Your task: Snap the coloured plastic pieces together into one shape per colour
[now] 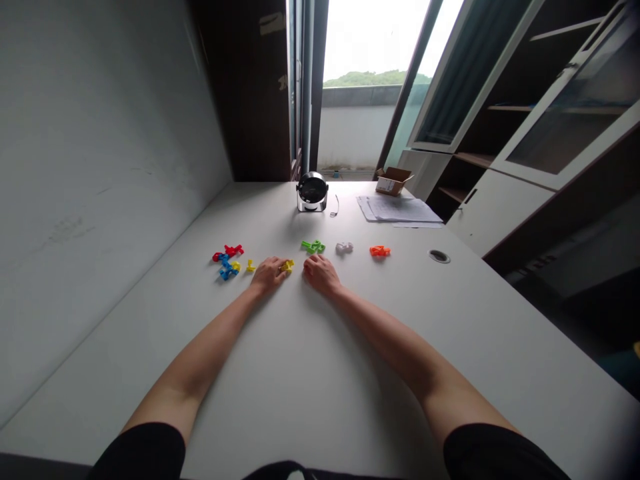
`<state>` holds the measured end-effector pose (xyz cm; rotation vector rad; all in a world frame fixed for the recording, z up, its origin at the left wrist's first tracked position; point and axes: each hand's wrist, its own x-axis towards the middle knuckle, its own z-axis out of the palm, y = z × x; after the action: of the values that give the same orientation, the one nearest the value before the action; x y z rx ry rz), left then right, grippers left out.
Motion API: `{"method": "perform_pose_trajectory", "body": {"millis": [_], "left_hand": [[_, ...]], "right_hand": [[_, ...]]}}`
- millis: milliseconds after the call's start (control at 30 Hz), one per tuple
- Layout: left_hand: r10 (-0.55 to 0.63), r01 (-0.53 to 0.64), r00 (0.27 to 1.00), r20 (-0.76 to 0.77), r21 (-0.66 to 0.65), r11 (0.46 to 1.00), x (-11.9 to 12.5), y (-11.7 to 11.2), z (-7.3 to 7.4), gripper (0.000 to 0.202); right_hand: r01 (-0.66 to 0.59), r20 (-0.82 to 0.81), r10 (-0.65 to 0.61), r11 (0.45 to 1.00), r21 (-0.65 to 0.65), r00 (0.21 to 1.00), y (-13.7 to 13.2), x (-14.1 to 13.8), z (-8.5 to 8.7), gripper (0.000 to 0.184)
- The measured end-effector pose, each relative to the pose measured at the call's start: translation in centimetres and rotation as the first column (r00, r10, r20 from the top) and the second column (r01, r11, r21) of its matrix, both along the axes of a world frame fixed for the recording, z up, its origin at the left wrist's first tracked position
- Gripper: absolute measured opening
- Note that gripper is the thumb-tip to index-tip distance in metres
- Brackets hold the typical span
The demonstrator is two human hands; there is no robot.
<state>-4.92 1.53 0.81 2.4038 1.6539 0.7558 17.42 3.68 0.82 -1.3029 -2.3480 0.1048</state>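
My left hand (270, 273) rests on the white table with its fingers closed at a little clump of yellow plastic pieces (288, 265). Just left of that hand lies a single yellow piece (251, 266). My right hand (321, 272) is curled on the table, its fingertips turned inward; whatever they hold, if anything, is hidden. Right behind it sits a pile of green pieces (313, 247). Farther right are white pieces (344, 248) and orange pieces (380, 251). On the left, red pieces (233, 250) lie behind blue pieces (228, 270) mixed with yellow.
A small black fan (312, 191) stands at the back of the table (295, 373), with a thin cord (336, 207) beside it. Papers (400, 210) and an open cardboard box (393, 181) are at the back right. A round cable hole (439, 256) is at right; a wall (110, 133) borders the left.
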Motion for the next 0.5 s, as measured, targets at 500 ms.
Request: {"method": "perform_pose_trajectory", "body": {"millis": [500], "left_hand": [[-0.018,0.031,0.993,0.117,-0.112,0.993,3.4,0.6,0.3,0.041]], "right_hand": [[-0.003,-0.457,-0.145,0.952,-0.307,0.877,-1.9,3.7,-0.8,0.038]]}}
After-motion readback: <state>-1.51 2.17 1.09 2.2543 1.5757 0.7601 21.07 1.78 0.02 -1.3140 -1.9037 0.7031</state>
